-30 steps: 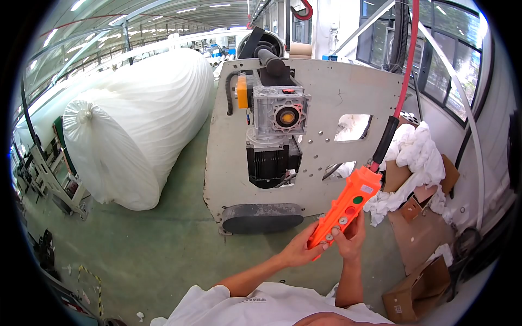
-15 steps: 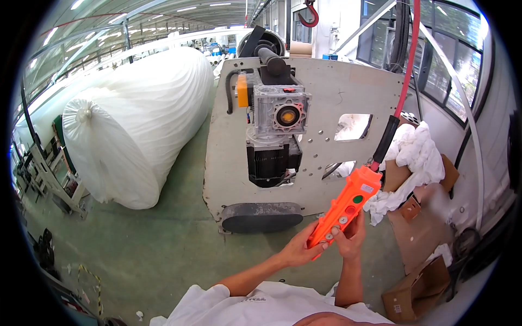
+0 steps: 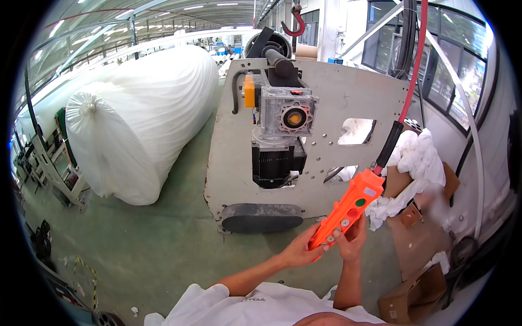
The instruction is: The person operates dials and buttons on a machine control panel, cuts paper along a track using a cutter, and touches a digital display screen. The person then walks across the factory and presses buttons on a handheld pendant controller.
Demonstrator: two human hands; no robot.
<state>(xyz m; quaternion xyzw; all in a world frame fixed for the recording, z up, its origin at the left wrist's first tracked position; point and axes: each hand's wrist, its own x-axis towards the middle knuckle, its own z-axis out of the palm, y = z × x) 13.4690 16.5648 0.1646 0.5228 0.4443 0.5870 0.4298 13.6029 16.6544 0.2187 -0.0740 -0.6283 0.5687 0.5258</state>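
Observation:
Both hands hold an orange hoist pendant control [image 3: 352, 202], tilted with its top toward the upper right. My left hand [image 3: 300, 247] is closed around the lower end. My right hand [image 3: 352, 240] grips the right side, its thumb on or near one of the lower buttons. A green button and a red button show higher up the face. From the pendant's top, a red cable [image 3: 409, 98] with a black sleeve runs upward. A red crane hook [image 3: 294, 23] hangs at the top of the view, beyond the machine.
A grey machine side plate [image 3: 331, 157] with a motor and gearbox [image 3: 288, 111] stands ahead. To its left lies a huge plastic-wrapped white roll [image 3: 147, 108]. White material [image 3: 416, 157] and cardboard boxes [image 3: 416, 293] lie at right, by the windowed wall.
The crane hook has shifted left and slightly lower in view. The camera view has turned slightly. Both hands keep their hold on the pendant control.

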